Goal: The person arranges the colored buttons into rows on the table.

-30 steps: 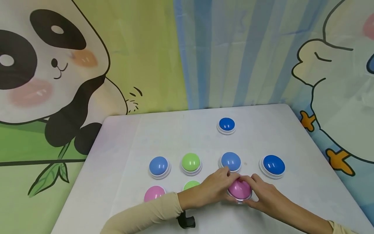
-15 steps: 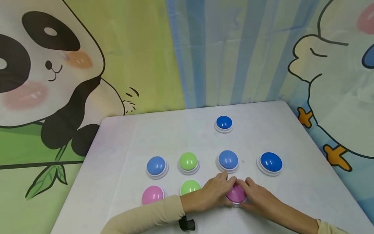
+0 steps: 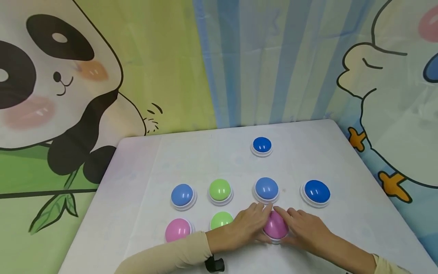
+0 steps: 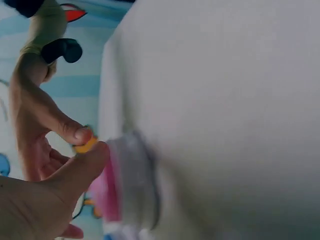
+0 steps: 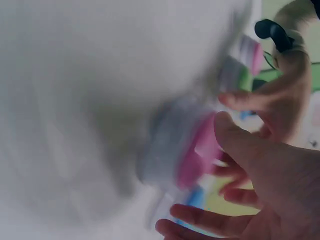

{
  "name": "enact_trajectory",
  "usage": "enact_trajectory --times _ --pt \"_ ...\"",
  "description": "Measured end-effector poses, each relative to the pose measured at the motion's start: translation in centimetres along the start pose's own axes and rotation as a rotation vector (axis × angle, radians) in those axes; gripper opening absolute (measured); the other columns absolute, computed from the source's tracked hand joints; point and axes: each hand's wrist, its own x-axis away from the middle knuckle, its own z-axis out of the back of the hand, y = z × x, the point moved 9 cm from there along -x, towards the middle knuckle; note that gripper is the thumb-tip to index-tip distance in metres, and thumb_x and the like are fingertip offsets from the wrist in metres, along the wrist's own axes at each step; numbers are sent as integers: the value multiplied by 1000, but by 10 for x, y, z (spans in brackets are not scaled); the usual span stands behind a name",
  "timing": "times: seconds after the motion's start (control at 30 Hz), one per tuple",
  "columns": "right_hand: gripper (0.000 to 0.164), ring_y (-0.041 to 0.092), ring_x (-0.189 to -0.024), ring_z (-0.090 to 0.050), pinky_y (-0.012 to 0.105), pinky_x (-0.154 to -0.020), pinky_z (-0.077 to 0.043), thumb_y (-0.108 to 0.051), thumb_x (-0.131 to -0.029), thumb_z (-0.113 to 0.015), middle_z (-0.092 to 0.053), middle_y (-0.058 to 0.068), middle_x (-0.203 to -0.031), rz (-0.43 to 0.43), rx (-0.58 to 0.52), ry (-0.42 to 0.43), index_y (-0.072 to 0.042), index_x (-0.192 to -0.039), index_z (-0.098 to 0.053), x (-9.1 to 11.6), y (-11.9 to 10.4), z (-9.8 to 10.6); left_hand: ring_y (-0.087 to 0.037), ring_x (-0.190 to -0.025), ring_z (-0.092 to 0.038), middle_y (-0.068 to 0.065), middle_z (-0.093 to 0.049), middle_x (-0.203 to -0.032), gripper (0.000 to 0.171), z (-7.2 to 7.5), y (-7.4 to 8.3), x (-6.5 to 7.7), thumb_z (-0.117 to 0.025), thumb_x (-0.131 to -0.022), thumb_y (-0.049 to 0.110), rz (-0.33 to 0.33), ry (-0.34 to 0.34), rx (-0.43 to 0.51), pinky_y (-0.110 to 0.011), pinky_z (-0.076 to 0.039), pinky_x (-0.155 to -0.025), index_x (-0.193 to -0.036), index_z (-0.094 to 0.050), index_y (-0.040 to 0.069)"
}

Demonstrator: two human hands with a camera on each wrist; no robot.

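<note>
A pink domed push button [image 3: 275,225] with a white base sits on the white table between both hands. My left hand [image 3: 249,225] holds its left side, with the thumb [image 4: 95,157] at the dome's edge in the left wrist view. My right hand [image 3: 309,232] holds the other side; its thumb [image 5: 225,125] touches the dome in the right wrist view, while its fingers spread round the far side. A light blue button [image 3: 266,189] stands just behind the fingertips. Blur in both wrist views hides whether the base touches the table.
Dark blue buttons stand at right [image 3: 315,193] and at the back [image 3: 262,146]. To the left are a light blue button [image 3: 183,196], two green ones [image 3: 220,191] and another pink one [image 3: 178,230]. My left forearm partly covers the front ones. A cartoon curtain [image 3: 164,68] hangs behind the table.
Both hands and the pink button have shifted slightly toward me, away from the light blue button behind. The head view has moved a little. The other buttons keep their places.
</note>
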Motion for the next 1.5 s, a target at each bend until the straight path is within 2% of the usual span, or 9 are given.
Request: enact_trajectory --times 0.13,0.27,0.33,0.43,0.63,0.8,1.07,1.3,1.5 --pt "70 21 -91 -65 34 -69 -60 -47 -73 -80 -67 6 -105 28 -39 43 -14 -131 -58 -24 9 34 -14 -96 -57 -7 -61 -119 82 34 -33 -12 -67 -81 59 4 38 21 -15 -52 -65 -140 -44 6" --pt "57 31 -106 -63 44 -77 -60 -36 -81 -77 -63 16 -118 -6 -128 74 -9 -128 -59 -83 38 49 -20 -103 -58 -9 -60 -123 61 46 -89 -67 -67 -88 45 83 43 -20 -24 -56 -73 -133 -51 7" --pt "55 35 -109 -61 48 -81 -58 -30 -84 -76 -59 20 -123 -34 -140 95 -6 -130 -56 -119 57 49 -21 -109 -57 -10 -59 -126 57 36 -120 -103 -66 -90 42 138 9 -45 -28 -56 -83 -133 -51 8" --pt "59 43 -113 -57 54 -87 -55 -21 -86 -74 -51 28 -130 -83 -182 113 -3 -135 -49 -167 84 45 -22 -121 -53 -9 -54 -135 60 8 -160 -144 -67 -91 36 224 -56 63 -32 -50 -101 -141 -46 10" --pt "65 51 -130 -41 65 -104 -39 -19 -86 -74 -39 33 -141 -188 -409 24 -3 -140 -41 -217 123 13 -23 -139 -41 -9 -41 -150 78 -43 -191 -171 -73 -87 27 309 -151 414 -36 -36 -116 -151 -32 13" --pt "68 50 -122 -47 63 -100 -43 -26 -82 -78 -48 33 -131 -46 -411 35 -1 -135 -44 -228 119 6 -21 -137 -44 -8 -46 -147 76 -46 -190 -177 -75 -85 26 261 -129 507 -33 -36 -116 -148 -36 9" --pt "68 48 -123 -50 63 -101 -44 -20 -82 -78 -49 32 -132 -45 -333 83 -1 -137 -43 -223 100 36 -20 -134 -48 -8 -50 -145 73 -8 -191 -171 -76 -84 27 171 -101 444 -32 -39 -114 -144 -41 7" --pt "68 42 -117 -53 56 -93 -52 -24 -79 -81 -53 27 -128 68 -324 189 -5 -136 -49 -161 58 69 -17 -122 -56 -7 -58 -133 75 40 -153 -122 -78 -79 41 25 -47 365 -29 -47 -104 -139 -47 8" --pt "68 37 -113 -55 49 -85 -58 -21 -77 -82 -55 22 -123 111 -377 175 -6 -136 -50 -107 29 67 -15 -113 -59 -6 -60 -126 75 51 -107 -79 -77 -79 47 -36 -57 358 -23 -52 -96 -136 -49 9"
